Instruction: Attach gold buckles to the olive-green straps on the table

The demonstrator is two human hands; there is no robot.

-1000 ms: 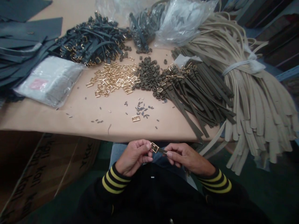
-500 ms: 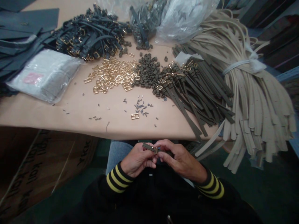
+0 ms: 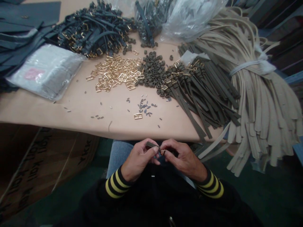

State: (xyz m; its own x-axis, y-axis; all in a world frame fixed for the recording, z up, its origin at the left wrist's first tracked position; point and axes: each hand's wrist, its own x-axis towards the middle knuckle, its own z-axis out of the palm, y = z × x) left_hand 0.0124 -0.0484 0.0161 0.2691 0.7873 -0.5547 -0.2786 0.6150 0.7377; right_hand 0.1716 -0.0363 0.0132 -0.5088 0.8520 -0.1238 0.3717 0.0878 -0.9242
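Striped cuffs (image 3: 117, 183) nearest, then both hands, just off the table's near edge, a bit R of its middle. L hand (image 3: 137, 159) is clamped, thumb on fingers, on a short olive strap (image 3: 151, 144); R hand (image 3: 186, 159) pinches a small gold buckle (image 3: 162, 152) at the strap's R end. Fingertips v. close together; can't tell if they touch, or how far the strap runs thru. Denim knee (image 3: 118, 156) shows beside the L hand, carton (image 3: 54, 160) w/ "YKK" lettering below the table's near L part.

On the table (image 3: 47, 110), nr the near edge, one loose buckle (image 3: 138, 116) lies by itself, w/ scattered dark bits (image 3: 144, 108) just behind. Olive straps (image 3: 205, 88) w/ buckles on fan out toward the near R corner; beside them a big beige bundle (image 3: 258, 97), tied in white, hangs over the R edge.

Mid-table: heap of gold buckles (image 3: 118, 72), touching a pile of dark loops (image 3: 152, 67) on its R. Clear packet (image 3: 47, 71) nr the L edge.

Toward the far edge: black straps (image 3: 92, 30) w/ gold buckles, clear plastic bag (image 3: 189, 22) to their R, dark sheets (image 3: 44, 14) nr far L corner.
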